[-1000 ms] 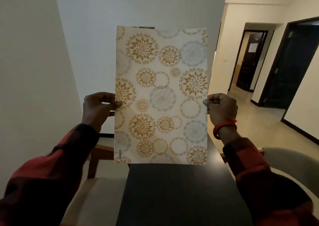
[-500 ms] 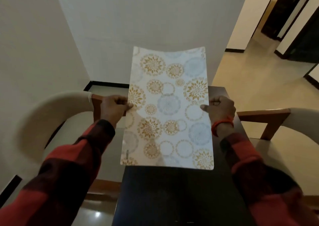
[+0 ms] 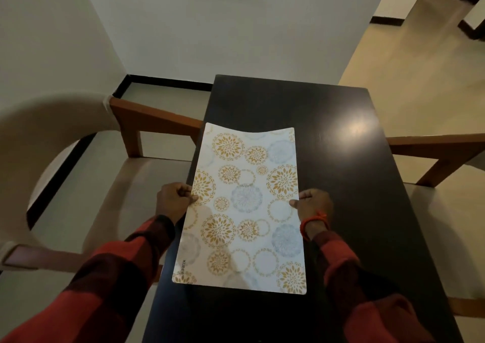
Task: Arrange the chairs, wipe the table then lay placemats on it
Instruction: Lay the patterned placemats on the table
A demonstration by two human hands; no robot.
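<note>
The placemat [image 3: 242,209] is hanging over the bench [image 3: 341,138] at centre frame, not yet laid flat; chairs [image 3: 126,122] are sitting at both sides, so laying looks under way. The left hand [image 3: 174,201] and right hand [image 3: 313,205] are each pinching a long edge at mid-length

Placemat [image 3: 244,209] over table [image 3: 354,185], between hands; chairs [image 3: 147,122] left and right
</note>
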